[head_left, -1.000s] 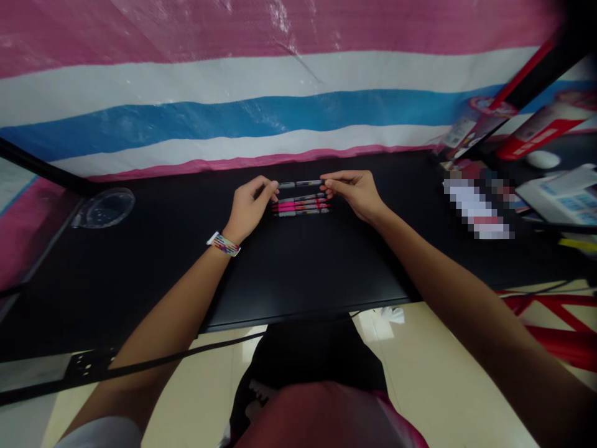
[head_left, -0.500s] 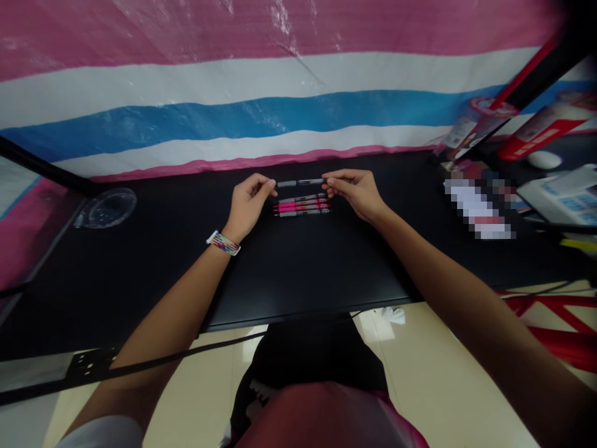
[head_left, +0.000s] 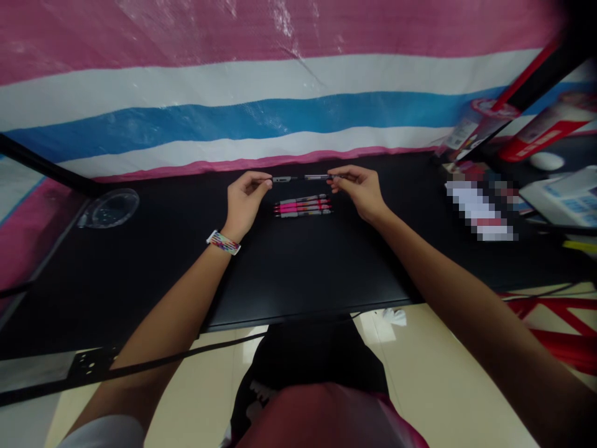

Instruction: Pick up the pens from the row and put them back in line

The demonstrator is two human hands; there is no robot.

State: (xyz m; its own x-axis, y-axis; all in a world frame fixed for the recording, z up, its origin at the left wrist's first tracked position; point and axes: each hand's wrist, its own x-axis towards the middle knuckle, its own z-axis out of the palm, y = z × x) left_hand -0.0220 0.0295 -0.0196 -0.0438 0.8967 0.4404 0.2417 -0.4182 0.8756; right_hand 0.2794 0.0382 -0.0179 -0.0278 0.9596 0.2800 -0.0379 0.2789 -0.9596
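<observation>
Left hand is pinching the cap of a grey pen while the right hand is pinching the barrel, the two pieces hovering slightly apart above three pens lying on the black table.

Black desk w/ pink-white-blue striped tarp behind; cream tile floor below; even light.

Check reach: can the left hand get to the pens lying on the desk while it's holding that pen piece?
Probably yes. The left hand hovers just left of the row of pens with bare desk between; only its pinched pen piece occupies the fingertips.
</observation>
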